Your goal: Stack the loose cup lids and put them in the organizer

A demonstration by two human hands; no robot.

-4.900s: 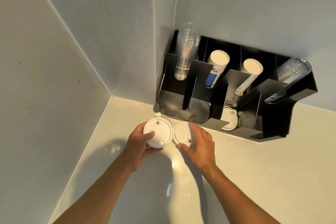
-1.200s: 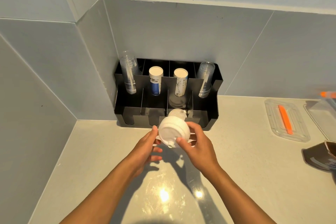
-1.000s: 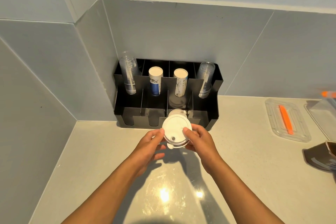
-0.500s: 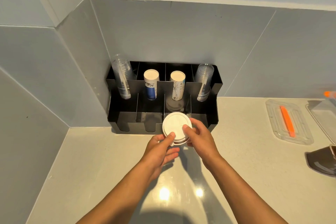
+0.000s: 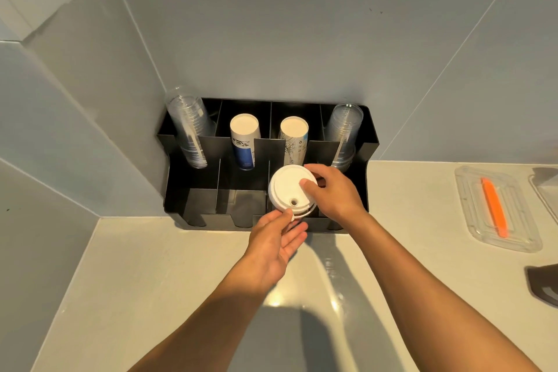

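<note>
A stack of white cup lids (image 5: 288,192) hovers over the third front compartment of the black organizer (image 5: 193,190), which stands against the tiled wall. My right hand (image 5: 333,193) grips the stack from the right, thumb on top and fingers round the far rim. My left hand (image 5: 276,238) is below it, palm up, fingers apart, its thumb and fingertips touching the stack's near edge. What lies under the stack in that compartment is hidden.
The organizer's back slots hold clear cup stacks (image 5: 188,133) (image 5: 342,133) and paper cup stacks (image 5: 243,142) (image 5: 293,137). A clear tray (image 5: 471,220) with an orange tool (image 5: 493,208) lies on the counter at right. A dark object (image 5: 543,285) sits at the right edge.
The lid stack has moved away from me, from above the counter to over the organizer's front compartment. My left hand has loosened to an open palm under it.
</note>
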